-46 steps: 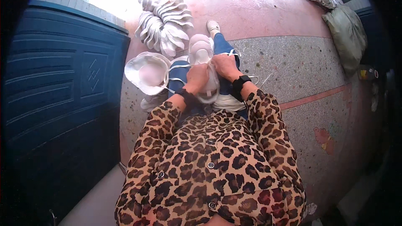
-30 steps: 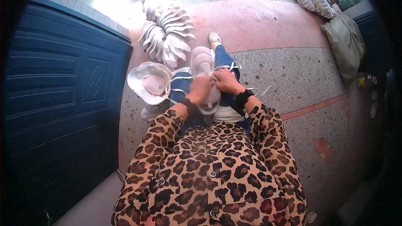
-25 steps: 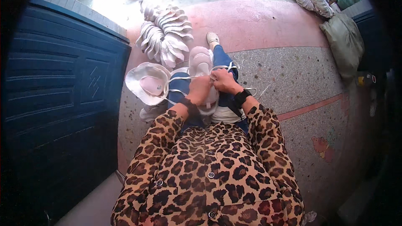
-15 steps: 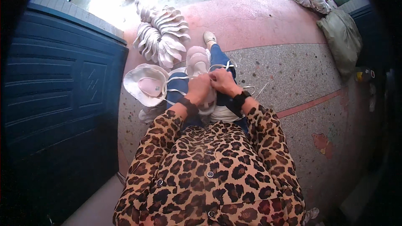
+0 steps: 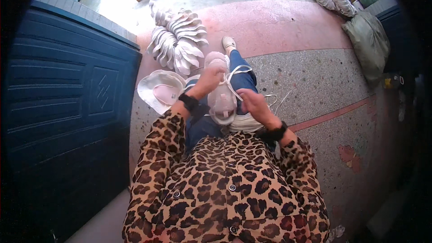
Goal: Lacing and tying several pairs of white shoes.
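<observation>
Resting the shoe (image 5: 221,100) on the lap (image 5: 196,128), pointing it 12-to-6. Keeping left hand (image 5: 210,80) nearer, over the far half, not making out that grip tbh. Pinching the lace (image 5: 234,92) in right hand (image 5: 255,105), 4 o'clock from left.

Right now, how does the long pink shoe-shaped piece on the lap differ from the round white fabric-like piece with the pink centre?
The pink piece is long and narrow; the white piece is broad and rounded. The pink piece looks mostly pink; the white piece has a white rim around pink. The left hand partly covers the pink piece; no hand covers the white piece. Both show pink.
</observation>
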Action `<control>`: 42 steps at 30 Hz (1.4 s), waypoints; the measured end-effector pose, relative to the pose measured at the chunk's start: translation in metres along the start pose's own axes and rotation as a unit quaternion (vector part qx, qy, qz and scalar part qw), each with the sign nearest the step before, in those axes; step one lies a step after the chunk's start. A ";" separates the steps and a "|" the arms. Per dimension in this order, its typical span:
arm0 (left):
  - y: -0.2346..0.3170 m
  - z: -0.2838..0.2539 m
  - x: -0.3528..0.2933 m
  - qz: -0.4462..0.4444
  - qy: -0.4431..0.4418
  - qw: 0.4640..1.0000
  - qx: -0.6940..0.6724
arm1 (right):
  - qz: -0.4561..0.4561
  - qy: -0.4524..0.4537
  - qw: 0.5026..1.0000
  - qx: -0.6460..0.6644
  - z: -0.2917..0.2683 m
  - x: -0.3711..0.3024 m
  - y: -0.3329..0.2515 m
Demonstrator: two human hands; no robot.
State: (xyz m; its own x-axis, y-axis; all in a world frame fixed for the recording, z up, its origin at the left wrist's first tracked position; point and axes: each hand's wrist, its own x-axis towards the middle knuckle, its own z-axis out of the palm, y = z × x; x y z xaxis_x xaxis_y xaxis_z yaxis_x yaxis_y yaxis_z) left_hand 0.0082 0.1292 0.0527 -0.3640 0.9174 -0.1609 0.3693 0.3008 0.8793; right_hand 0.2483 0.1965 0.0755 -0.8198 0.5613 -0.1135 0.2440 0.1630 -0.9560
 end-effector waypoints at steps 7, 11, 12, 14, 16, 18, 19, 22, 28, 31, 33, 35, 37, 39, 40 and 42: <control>0.018 0.003 0.023 -0.026 0.004 1.000 -0.006 | -0.293 0.386 0.680 -0.551 -0.239 -0.121 -0.171; -0.027 0.013 0.020 0.065 0.011 0.995 0.068 | -0.288 0.345 0.725 -0.522 -0.277 -0.136 -0.148; -0.027 0.013 0.020 0.049 -0.008 0.996 0.079 | -0.276 0.315 0.758 -0.499 -0.264 -0.120 -0.141; -0.027 0.016 0.013 0.044 -0.017 0.994 0.097 | -0.244 0.268 0.822 -0.439 -0.228 -0.083 -0.113; -0.037 0.014 0.014 0.019 -0.019 0.991 0.133 | -0.090 0.174 0.959 -0.204 -0.161 -0.031 -0.064; -0.043 0.014 0.017 0.009 -0.025 0.989 0.143 | 0.112 0.079 0.990 -0.013 -0.091 0.012 -0.023; -0.044 0.015 0.019 0.007 -0.026 0.989 0.143 | 0.131 0.043 0.990 -0.025 -0.058 0.031 -0.005; -0.049 0.017 0.020 0.006 -0.024 0.988 0.151 | 0.074 -0.051 0.976 -0.197 0.016 0.071 0.027; -0.048 0.016 0.021 -0.009 -0.036 0.985 0.170 | 0.035 -0.116 0.925 -0.361 0.044 0.049 0.031; -0.050 0.014 0.019 -0.016 -0.031 0.987 0.154 | -0.041 -0.150 0.908 -0.388 0.042 0.009 0.034; -0.053 0.015 0.020 -0.008 -0.019 0.990 0.139 | -0.026 -0.142 0.925 -0.352 0.026 -0.021 0.024; -0.055 0.011 0.018 0.013 -0.002 0.995 0.101 | 0.012 -0.117 0.941 -0.318 0.010 -0.033 0.036; -0.041 0.006 0.006 -0.007 0.036 0.999 -0.001 | 0.038 -0.061 0.955 -0.286 -0.014 -0.037 0.046; -0.011 -0.006 -0.017 -0.082 0.041 0.990 -0.103 | 0.042 0.023 0.969 -0.243 -0.032 -0.024 0.052; -0.004 -0.018 -0.030 -0.131 0.022 0.982 -0.131 | 0.038 0.064 0.974 -0.215 -0.035 -0.014 0.048; -0.014 -0.030 -0.056 -0.213 -0.007 0.962 -0.168 | 0.015 0.099 0.981 -0.166 -0.031 0.006 0.038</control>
State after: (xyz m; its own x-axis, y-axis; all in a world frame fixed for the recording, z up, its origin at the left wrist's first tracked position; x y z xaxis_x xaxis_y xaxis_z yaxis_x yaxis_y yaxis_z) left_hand -0.0022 0.0660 0.0627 -0.4091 0.7331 -0.5432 -0.1098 0.5515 0.8269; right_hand 0.2682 0.2312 0.0469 -0.7010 0.7112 -0.0530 0.4482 0.3814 -0.8085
